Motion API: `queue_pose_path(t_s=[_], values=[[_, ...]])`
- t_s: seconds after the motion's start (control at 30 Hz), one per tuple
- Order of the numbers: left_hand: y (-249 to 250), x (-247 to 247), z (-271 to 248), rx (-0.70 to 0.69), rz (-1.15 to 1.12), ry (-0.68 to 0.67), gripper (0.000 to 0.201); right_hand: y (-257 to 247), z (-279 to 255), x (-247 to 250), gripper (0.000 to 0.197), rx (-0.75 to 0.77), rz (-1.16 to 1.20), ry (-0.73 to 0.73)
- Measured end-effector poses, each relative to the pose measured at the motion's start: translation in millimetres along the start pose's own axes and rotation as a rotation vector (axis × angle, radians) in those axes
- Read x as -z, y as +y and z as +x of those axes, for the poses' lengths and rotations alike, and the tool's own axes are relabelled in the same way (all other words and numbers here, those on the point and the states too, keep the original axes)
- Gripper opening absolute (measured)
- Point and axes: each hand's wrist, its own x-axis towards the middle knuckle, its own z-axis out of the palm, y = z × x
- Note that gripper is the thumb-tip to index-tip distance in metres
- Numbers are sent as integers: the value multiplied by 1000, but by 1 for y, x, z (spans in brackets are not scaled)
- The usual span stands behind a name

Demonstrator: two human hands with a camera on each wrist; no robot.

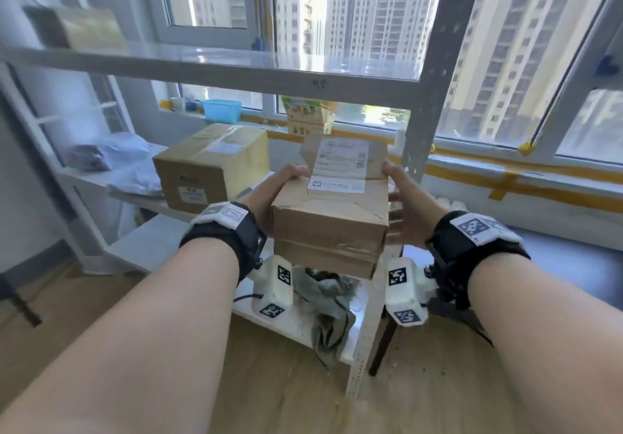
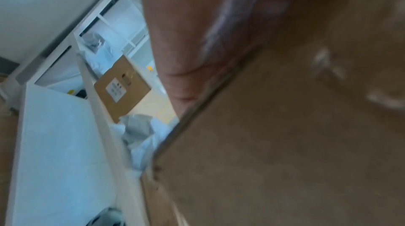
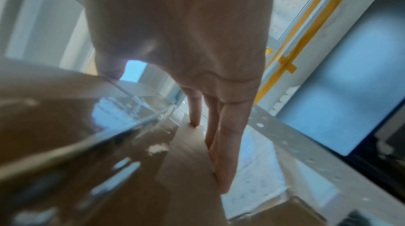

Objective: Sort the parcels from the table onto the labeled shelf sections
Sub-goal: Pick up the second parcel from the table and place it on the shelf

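Observation:
A brown cardboard parcel (image 1: pixel 332 211) with a white shipping label on top hangs in the air in front of the metal shelf, clamped between both hands. My left hand (image 1: pixel 269 194) grips its left side, thumb hooked over the top edge, its fingers hidden behind the parcel. In the left wrist view the palm (image 2: pixel 197 39) lies against the parcel (image 2: pixel 285 143). My right hand (image 1: pixel 404 204) presses on the right side with its thumb on the top edge. The right wrist view shows the straight fingers (image 3: pixel 228 143) lying flat along the parcel (image 3: pixel 65 125).
A larger taped carton (image 1: pixel 209 167) stands on the middle shelf board (image 1: pixel 148 202), with plastic mailers (image 1: pixel 135 163) to its left. Another package (image 1: pixel 81 29) sits on the upper shelf (image 1: pixel 236 66). A grey upright post (image 1: pixel 428 96) rises at the right. A crumpled grey bag (image 1: pixel 327 298) lies on the bottom shelf.

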Motion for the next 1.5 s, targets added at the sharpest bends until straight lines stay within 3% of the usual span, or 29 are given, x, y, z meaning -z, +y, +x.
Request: queue_pose_path(t_s=[0.17,0.37,0.47,0.57,0.7,0.83,0.9,0.97,1.03,1.2,1.33,1.5], values=[[73,26,-10,-161,-29,134,35,-69,-3,-22,86,103,-26,-79],[150,37,-1,-341,-45,17,27,-159,18,-41,82,242,-58,-44],[181,42,17,-454,-69,-56,38,-204,38,-44,82,306,-59,-9],[208,49,40,-509,-19,-17,51,-241,59,-39,86,325,-69,10],[237,56,75,-422,106,78,90,-268,92,-30,90,308,-83,66],[257,61,121,-442,146,160,98,-281,124,-29,81,376,-34,150],[261,60,138,-455,105,180,90,-281,136,-32,76,406,29,170],[265,58,153,-471,107,226,63,-282,144,-35,58,423,56,164],[269,60,172,-454,120,235,51,-280,153,-36,48,426,76,174],[272,58,210,-338,183,177,39,-269,168,-31,53,401,107,284],[273,55,224,-317,178,127,41,-267,178,-30,80,401,139,350],[271,62,232,-306,130,79,42,-268,181,-41,67,431,139,398]])
